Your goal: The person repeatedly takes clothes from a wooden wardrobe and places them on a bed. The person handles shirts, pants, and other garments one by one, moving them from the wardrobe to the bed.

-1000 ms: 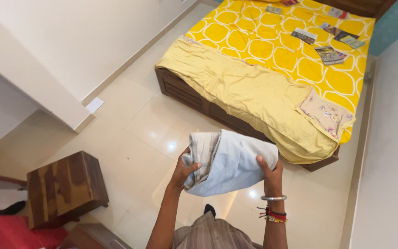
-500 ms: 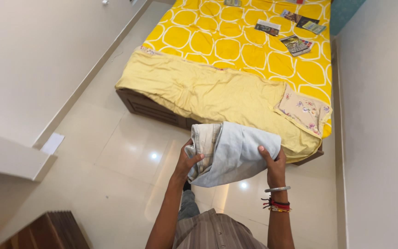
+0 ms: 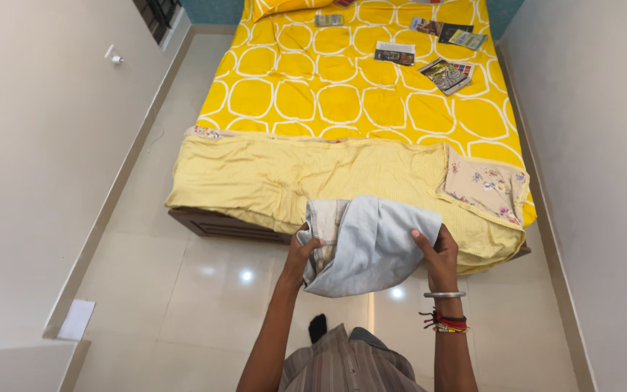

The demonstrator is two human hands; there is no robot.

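Head view: my left hand (image 3: pixel 300 255) has its fingers curled shut over the near left edge of the folded pale blue-grey cloth (image 3: pixel 368 245), thumb on top, and my right hand (image 3: pixel 437 250) clamps the right edge the same way, fingers tucked out of sight behind the fabric. The cloth hangs bunched between both hands at chest height, its striped lining showing on the left fold. On my right wrist sit a metal bangle (image 3: pixel 444 295) and red threads (image 3: pixel 444 321). Just beyond the cloth lies the near end of the bed (image 3: pixel 212 222), where a pale yellow sheet (image 3: pixel 292 178) is turned back with a floral corner (image 3: pixel 488 181) showing at the right. Compared with a second ago, the bed has swung from slanting off to the right to lying square in front of me, and the wooden stool has dropped out of sight, so I now face the foot of the bed with the cloth just above its near edge. Farther off, booklets (image 3: pixel 444 72) lie scattered on the bright yellow patterned bedspread (image 3: pixel 342 94); glossy floor tiles (image 3: pixel 205 290) lie below.
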